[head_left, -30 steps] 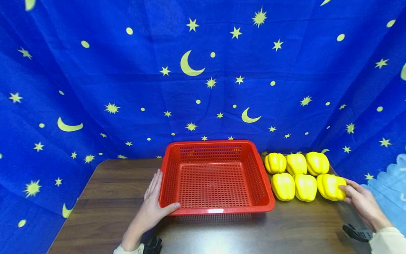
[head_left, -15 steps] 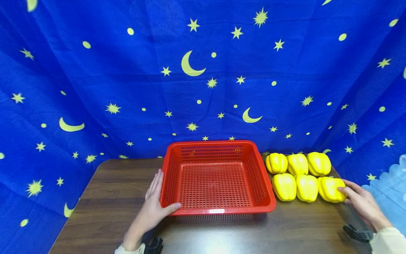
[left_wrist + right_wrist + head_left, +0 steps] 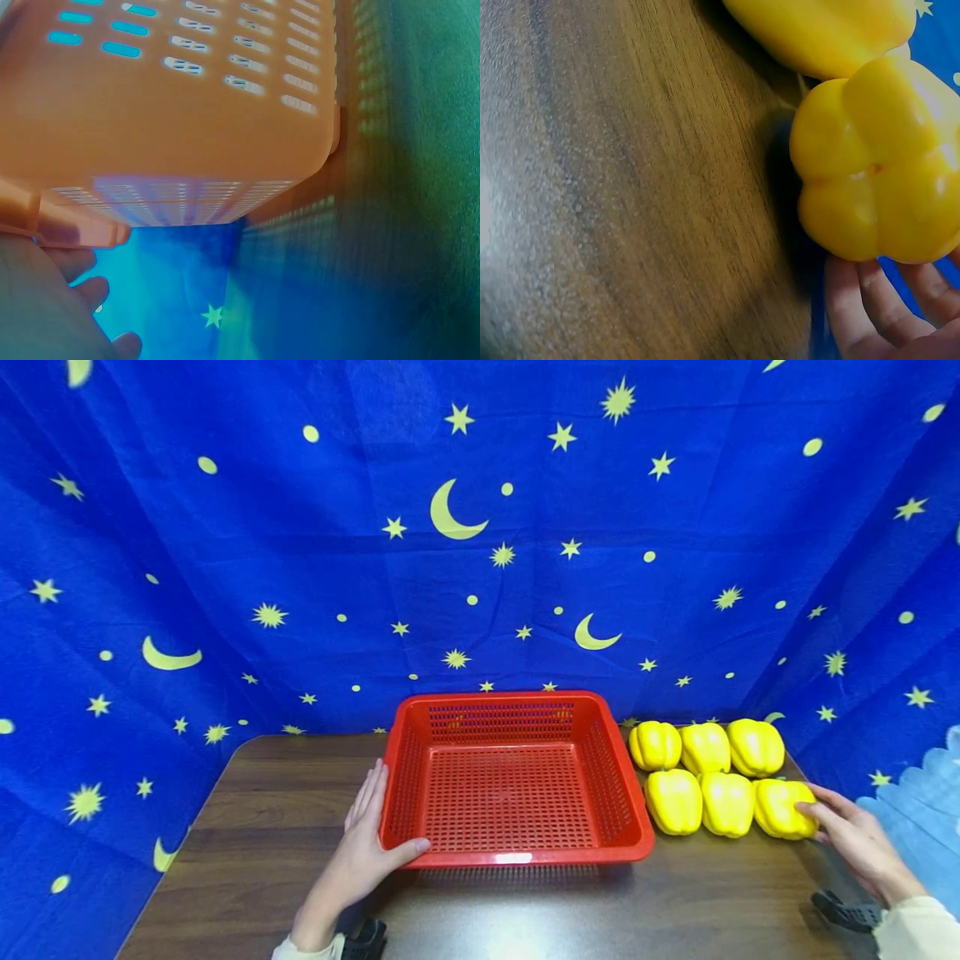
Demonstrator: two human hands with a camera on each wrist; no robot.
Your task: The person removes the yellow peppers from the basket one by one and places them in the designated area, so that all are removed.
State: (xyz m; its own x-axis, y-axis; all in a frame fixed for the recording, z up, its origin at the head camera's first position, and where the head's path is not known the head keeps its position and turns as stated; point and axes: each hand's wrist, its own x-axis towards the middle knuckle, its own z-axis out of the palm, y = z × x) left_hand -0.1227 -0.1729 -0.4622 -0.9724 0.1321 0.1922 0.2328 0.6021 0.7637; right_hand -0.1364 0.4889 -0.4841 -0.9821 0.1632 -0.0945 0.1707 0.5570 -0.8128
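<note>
A red plastic basket [image 3: 517, 858] with slotted walls stands mid-table in the head view, its inside bare. My left hand [image 3: 360, 847] rests at its front left corner, thumb laid on the rim, straight fingers along the outer left side. On the right sit several yellow bell peppers in two rows. The front row's rightmost bell pepper [image 3: 782, 810] is between the thumb and fingers of my right hand [image 3: 858, 839], which pinches it from the right. From the right wrist view that bell pepper [image 3: 877, 165] shows its lobed end, with fingers [image 3: 889, 304] below it.
The brown wooden table [image 3: 247, 827] backs onto a blue curtain [image 3: 337, 527] printed with stars and moons. Beside the basket's right wall is a front-row pepper [image 3: 673, 803]. Light blue fabric [image 3: 926, 802] hangs at the far right.
The pepper in my right hand has shifted slightly towards me and turned a little. My left hand and the basket hold their places; the view has drifted slightly.
</note>
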